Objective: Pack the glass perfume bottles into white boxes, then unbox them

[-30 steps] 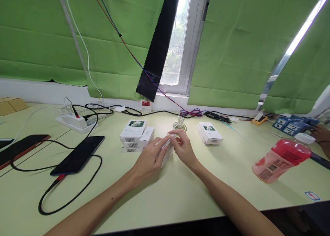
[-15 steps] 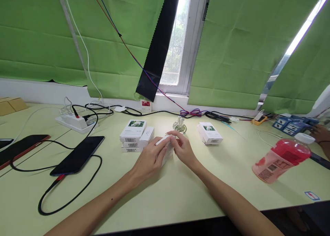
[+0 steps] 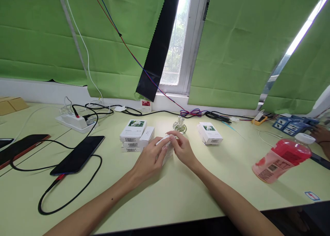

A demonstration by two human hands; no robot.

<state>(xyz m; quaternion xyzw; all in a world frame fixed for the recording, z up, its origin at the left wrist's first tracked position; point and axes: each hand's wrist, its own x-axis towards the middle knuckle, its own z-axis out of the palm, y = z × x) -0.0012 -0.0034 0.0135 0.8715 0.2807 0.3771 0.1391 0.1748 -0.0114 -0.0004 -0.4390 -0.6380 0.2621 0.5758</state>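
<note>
Both my hands close around a small white box (image 3: 168,156) standing on the table in front of me. My left hand (image 3: 151,155) grips its left side, with the thumb on the near face and the fingers over the top. At the top edge, my right hand (image 3: 182,148) presses its fingertips against the box near my left fingers. Much of the box is hidden by the hands. Just left lies a stack of white boxes (image 3: 133,133) with a flower picture, and another white box (image 3: 209,133) sits to the right. Behind my hands stand small clear glass bottles (image 3: 179,125).
A pink-labelled drink bottle (image 3: 281,158) stands at the right. On the left lie a phone (image 3: 78,156) with a black cable and a white power strip (image 3: 73,121). Bundled wires (image 3: 192,112) run along the wall. Another person's hand (image 3: 321,134) shows at the right edge.
Hardly anything differs. My fingers shift very slightly at the top of the box, while the things around stay where they were.
</note>
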